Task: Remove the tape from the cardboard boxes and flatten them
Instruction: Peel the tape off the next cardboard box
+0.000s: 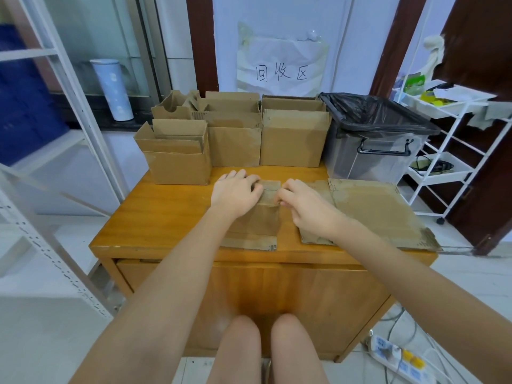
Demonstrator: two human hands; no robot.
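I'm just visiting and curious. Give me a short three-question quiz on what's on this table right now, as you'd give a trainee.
1. True or false: the bin has a black liner.
2. Which lies nearest the right hand? A) upright boxes B) flattened cardboard C) white cart
3. Fill in: the left hand rests on the small box, which lies on the ____ table.

Key: 1 true; 2 B; 3 wooden.
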